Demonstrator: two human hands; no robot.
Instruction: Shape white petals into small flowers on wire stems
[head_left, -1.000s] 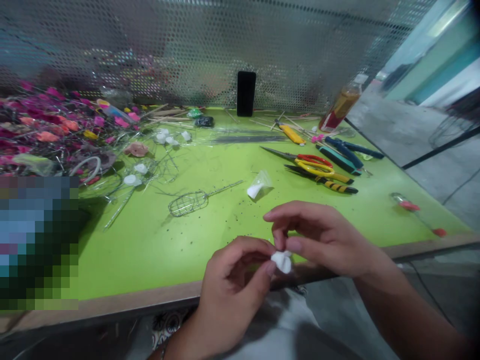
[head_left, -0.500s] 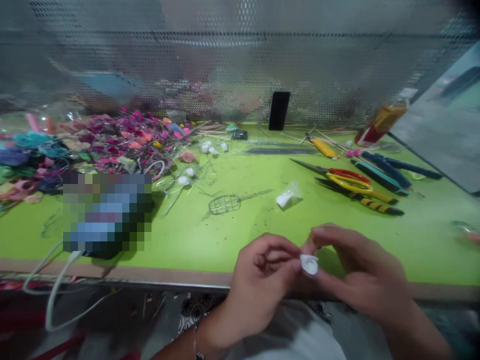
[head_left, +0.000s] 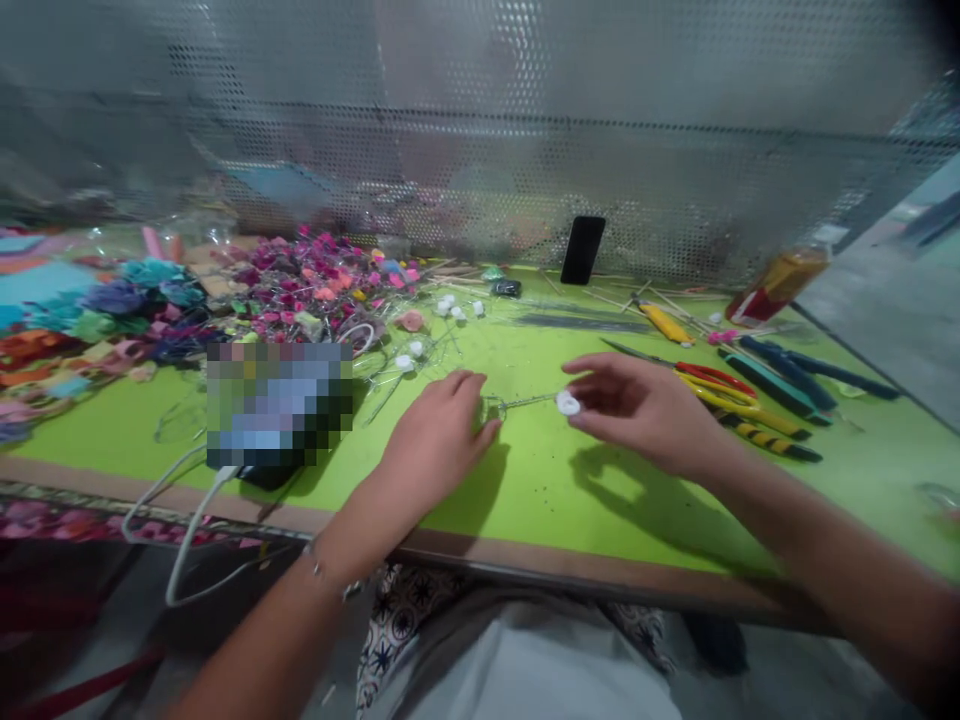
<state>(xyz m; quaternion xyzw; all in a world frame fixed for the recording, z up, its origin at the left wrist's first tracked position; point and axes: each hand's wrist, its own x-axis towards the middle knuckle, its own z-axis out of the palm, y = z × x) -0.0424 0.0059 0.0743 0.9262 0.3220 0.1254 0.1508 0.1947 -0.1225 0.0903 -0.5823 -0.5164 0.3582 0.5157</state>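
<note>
My right hand (head_left: 637,410) pinches a small white rolled piece (head_left: 568,403), round with a spiral face, between thumb and fingertips above the green table. My left hand (head_left: 439,435) reaches over the table with thumb and fingers apart around a small wire racket shape (head_left: 525,403). Its mesh head is mostly hidden under that hand; its thin twisted stem points right, towards the white piece. Whether the left fingers touch the wire is unclear.
Scissors and pliers (head_left: 720,390), a yellow-handled cutter (head_left: 664,322) and a bottle (head_left: 780,275) lie at right. A phone (head_left: 583,250) leans at the back. Colourful flower pieces (head_left: 322,280) pile up at left, behind a blurred corded device (head_left: 277,410). White pieces (head_left: 450,306) lie near the middle.
Both hands were together at the table's front edge around the white piece. The left has let go and moved forward left to the wire shape; the right has carried the piece forward.
</note>
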